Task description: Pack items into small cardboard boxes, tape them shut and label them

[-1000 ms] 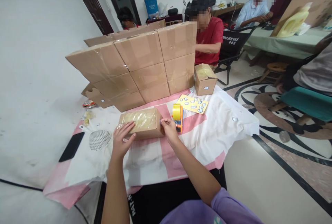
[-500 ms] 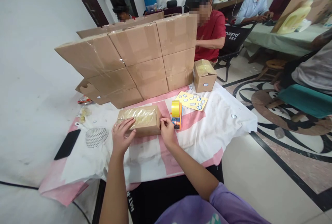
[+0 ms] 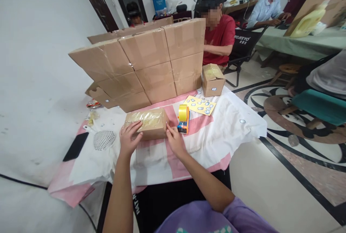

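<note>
A small cardboard box (image 3: 154,134) lies on the cloth-covered table, its top covered with clear, shiny yellowish tape. Flat on the left part of its top and front edge rests my left hand (image 3: 130,137), fingers spread and thumb apart. My right hand (image 3: 175,140) touches the box's right end with fingers stretched out; nothing shows in it. Just right of that hand stands an orange and blue tape dispenser (image 3: 183,126) with a roll of yellow tape (image 3: 182,112). Behind it lies a yellow sheet of small stickers (image 3: 200,105).
A tall wall of taped cardboard boxes (image 3: 154,63) stands at the back. Beside it is another small box (image 3: 213,85) bearing a sticker. A white perforated strainer (image 3: 104,140) and a black phone (image 3: 75,147) lie left. A person in a red shirt (image 3: 225,33) sits behind.
My right hand's fingers have loosened from a pinch at the box's right end and now stretch along it. My left hand stays on the box. The view has shifted slightly.
</note>
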Action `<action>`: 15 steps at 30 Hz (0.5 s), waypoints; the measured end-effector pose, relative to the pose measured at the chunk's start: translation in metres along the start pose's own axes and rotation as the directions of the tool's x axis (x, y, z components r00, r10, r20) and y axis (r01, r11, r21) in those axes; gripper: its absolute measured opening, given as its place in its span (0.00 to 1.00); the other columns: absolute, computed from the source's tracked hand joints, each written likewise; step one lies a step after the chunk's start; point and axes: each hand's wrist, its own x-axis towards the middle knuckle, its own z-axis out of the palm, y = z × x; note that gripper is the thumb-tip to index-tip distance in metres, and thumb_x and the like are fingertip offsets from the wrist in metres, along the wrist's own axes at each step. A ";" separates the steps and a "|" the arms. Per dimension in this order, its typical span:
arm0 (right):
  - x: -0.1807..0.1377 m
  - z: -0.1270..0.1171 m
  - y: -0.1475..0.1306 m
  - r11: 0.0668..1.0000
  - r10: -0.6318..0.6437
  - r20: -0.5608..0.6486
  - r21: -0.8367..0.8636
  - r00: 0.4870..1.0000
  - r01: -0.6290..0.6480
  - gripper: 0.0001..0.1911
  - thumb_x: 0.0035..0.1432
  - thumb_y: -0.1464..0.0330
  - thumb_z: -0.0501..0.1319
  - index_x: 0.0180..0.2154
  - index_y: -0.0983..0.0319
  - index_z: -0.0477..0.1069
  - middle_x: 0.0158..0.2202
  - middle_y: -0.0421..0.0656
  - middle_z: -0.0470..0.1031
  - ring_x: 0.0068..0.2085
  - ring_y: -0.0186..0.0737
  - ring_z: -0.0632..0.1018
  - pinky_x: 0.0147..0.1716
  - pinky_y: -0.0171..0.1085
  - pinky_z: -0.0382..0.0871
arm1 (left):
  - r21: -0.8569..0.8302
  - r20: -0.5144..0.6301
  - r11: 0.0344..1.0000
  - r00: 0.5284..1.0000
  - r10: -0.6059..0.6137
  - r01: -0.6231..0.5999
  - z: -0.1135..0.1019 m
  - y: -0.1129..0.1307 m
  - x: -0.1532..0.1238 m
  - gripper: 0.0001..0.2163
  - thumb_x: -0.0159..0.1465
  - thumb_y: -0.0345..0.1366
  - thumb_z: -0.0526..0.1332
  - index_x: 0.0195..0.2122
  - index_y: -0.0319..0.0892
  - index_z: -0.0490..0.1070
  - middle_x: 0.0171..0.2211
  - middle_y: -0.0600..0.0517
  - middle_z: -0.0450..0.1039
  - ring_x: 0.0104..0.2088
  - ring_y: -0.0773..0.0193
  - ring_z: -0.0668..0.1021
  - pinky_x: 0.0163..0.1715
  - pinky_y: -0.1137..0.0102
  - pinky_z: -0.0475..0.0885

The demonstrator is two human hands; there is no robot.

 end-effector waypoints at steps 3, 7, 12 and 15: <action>0.011 -0.007 -0.004 0.994 -0.016 0.102 -0.102 0.995 0.026 0.25 0.67 0.56 0.57 0.59 0.60 0.78 0.44 0.46 0.70 0.49 0.45 0.77 0.59 0.46 0.69 | -0.037 -0.019 0.999 1.000 0.004 -0.004 0.002 -0.002 0.003 0.17 0.69 0.47 0.59 0.53 0.49 0.78 0.58 0.49 0.78 0.60 0.52 0.76 0.66 0.51 0.60; 0.019 -0.032 -0.021 0.981 -0.048 0.162 -0.179 0.986 0.077 0.37 0.60 0.53 0.66 0.66 0.64 0.69 0.59 0.55 0.67 0.62 0.55 0.71 0.65 0.51 0.65 | -0.145 -0.029 0.989 0.999 0.039 -0.042 -0.005 -0.014 -0.003 0.17 0.67 0.46 0.62 0.53 0.48 0.79 0.58 0.47 0.79 0.60 0.50 0.77 0.66 0.50 0.63; 0.024 -0.032 -0.047 0.755 -0.239 0.559 -0.407 0.794 0.514 0.74 0.46 0.46 0.75 0.76 0.59 0.29 0.77 0.59 0.36 0.76 0.66 0.41 0.71 0.66 0.42 | -0.296 -0.049 0.955 0.999 0.006 -0.020 -0.019 -0.034 -0.028 0.19 0.65 0.47 0.65 0.54 0.45 0.79 0.60 0.44 0.77 0.65 0.48 0.73 0.69 0.48 0.63; 0.031 -0.012 -0.057 0.661 -0.351 0.641 -0.347 0.683 0.666 0.76 0.43 0.52 0.78 0.76 0.61 0.30 0.74 0.62 0.45 0.75 0.63 0.48 0.72 0.60 0.44 | -0.306 -0.042 0.951 0.998 -0.056 0.040 -0.030 -0.032 -0.042 0.22 0.65 0.49 0.64 0.55 0.43 0.78 0.62 0.42 0.75 0.68 0.46 0.69 0.70 0.47 0.61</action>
